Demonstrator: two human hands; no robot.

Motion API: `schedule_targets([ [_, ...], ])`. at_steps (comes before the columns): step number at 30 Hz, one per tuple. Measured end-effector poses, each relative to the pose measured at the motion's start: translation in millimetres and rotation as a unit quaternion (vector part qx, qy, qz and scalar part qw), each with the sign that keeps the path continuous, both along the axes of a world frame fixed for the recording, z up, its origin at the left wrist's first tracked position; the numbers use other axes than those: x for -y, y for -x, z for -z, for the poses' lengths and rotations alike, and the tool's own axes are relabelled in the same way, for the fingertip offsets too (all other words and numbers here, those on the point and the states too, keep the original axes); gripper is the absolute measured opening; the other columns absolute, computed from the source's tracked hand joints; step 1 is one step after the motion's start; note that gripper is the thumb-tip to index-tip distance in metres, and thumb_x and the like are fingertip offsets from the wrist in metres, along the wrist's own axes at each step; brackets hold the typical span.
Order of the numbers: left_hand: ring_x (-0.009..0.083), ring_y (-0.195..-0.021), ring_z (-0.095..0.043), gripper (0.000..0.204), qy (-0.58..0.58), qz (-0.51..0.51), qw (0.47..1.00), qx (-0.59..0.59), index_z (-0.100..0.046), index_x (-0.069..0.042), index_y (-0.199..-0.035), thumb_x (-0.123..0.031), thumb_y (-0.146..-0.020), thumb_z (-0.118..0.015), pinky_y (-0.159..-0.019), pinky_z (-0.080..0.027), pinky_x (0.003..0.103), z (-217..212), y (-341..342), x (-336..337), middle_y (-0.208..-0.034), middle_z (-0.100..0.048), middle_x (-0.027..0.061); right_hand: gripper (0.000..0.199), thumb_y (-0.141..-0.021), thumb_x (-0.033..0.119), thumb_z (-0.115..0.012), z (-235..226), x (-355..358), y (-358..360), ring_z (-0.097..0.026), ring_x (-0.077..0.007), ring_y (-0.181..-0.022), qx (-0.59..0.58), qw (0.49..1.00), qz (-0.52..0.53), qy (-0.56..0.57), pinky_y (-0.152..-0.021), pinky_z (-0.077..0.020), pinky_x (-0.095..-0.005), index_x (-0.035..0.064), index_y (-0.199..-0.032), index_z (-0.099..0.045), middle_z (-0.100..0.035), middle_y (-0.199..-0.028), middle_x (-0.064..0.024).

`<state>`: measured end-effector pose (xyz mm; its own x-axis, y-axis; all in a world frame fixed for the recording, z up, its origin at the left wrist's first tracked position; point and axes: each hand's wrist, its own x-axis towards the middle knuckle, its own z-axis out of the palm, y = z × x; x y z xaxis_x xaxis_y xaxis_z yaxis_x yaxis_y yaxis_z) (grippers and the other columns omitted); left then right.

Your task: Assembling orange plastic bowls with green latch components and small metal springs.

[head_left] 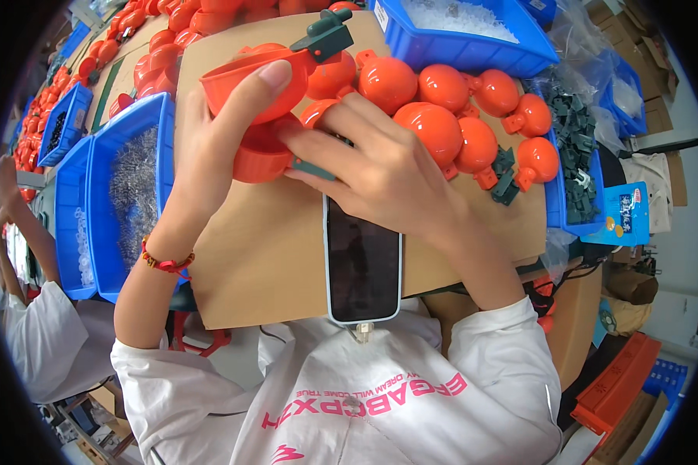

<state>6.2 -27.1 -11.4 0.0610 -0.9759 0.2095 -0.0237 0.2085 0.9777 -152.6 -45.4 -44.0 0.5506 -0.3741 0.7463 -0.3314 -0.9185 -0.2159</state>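
Note:
My left hand point(217, 132) grips an orange plastic half-shell point(244, 81) with a dark green clip part point(327, 35) at its far end. Just below it sits a second orange half-shell point(260, 159), which my right hand point(372, 167) holds together with a small green piece point(314, 169) at the fingertips. Both hands work over a brown cardboard sheet point(264, 248). Several closed orange balls point(442, 116) lie on the cardboard right behind my right hand. A dark phone point(362, 267) lies screen up on the cardboard near my chest.
A blue bin of small metal parts point(132, 186) stands left of my left arm. A blue bin of clear bits point(461, 31) is at the back, and green clips point(578, 139) fill a bin at the right. More orange shells point(155, 46) lie at the back left. Another person's arm point(23, 225) shows far left.

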Motion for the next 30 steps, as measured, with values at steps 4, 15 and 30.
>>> schedule_targets([
  [4, 0.0073, -0.070, -0.052, 0.034, -0.012, 0.019, 1.000, 0.002, -0.056, 0.001, -0.090, -0.032, -0.080, -0.058, -0.062, -0.041, 0.021, 1, -3, 0, -0.079, -0.057, 0.0030, 0.033, -0.061, 0.015, -0.073, -1, 0, 1, -0.054, -0.0208, -0.070, -0.003, 1.000, 0.003, 0.003, -0.060, -0.0476, -0.0302, 0.0068, -0.091, -0.062, -0.052, -0.077, -0.0056],
  [15, 0.0145, -0.090, -0.057, 0.049, -0.015, -0.005, 0.998, 0.063, -0.051, 0.004, -0.108, -0.029, -0.075, -0.066, -0.080, -0.045, 0.027, -6, -20, 3, -0.100, -0.059, 0.0096, 0.030, -0.072, 0.015, -0.069, -20, 28, 39, -0.052, -0.0145, -0.065, 0.236, 0.967, 0.011, -0.090, -0.056, -0.0425, -0.0246, 0.0045, -0.099, -0.060, -0.055, -0.073, -0.0030],
  [30, 0.0199, -0.110, -0.047, 0.064, 0.183, -0.140, 0.941, 0.247, -0.043, -0.001, -0.120, -0.032, -0.072, -0.071, -0.092, -0.038, 0.034, -54, -101, 153, -0.115, -0.051, 0.0161, 0.013, -0.084, 0.012, -0.055, -24, 37, 56, -0.051, -0.0078, -0.064, 0.347, 0.915, 0.084, -0.190, -0.053, -0.0387, -0.0203, 0.0031, -0.092, -0.062, -0.059, -0.075, -0.0031],
])
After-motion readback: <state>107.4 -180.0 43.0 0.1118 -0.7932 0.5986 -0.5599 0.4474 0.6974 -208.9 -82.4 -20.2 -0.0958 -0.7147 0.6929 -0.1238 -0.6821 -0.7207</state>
